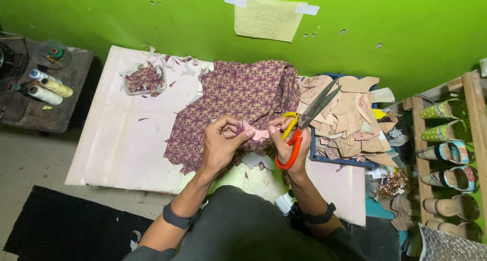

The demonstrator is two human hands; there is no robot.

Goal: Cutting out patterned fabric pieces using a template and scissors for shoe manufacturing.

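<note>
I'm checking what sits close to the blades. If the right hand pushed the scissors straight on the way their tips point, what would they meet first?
The right hand holds the scissors with tips aimed up and right. They would probably meet the heap of tan cut-out pieces in the blue tray first; height above it is unclear.

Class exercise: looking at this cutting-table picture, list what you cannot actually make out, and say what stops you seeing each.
Head view only:
- Pink piece: mostly covered by left hand and right hand; its shape is unclear.
- Scissors handles: partly wrapped by the right hand's fingers.
- Table near edge: hidden by the person's body.
- Tray contents: scraps too small to tell apart.
- Shoe rack: cut off by the right edge.
- Wall paper drawing: too faint.
</note>
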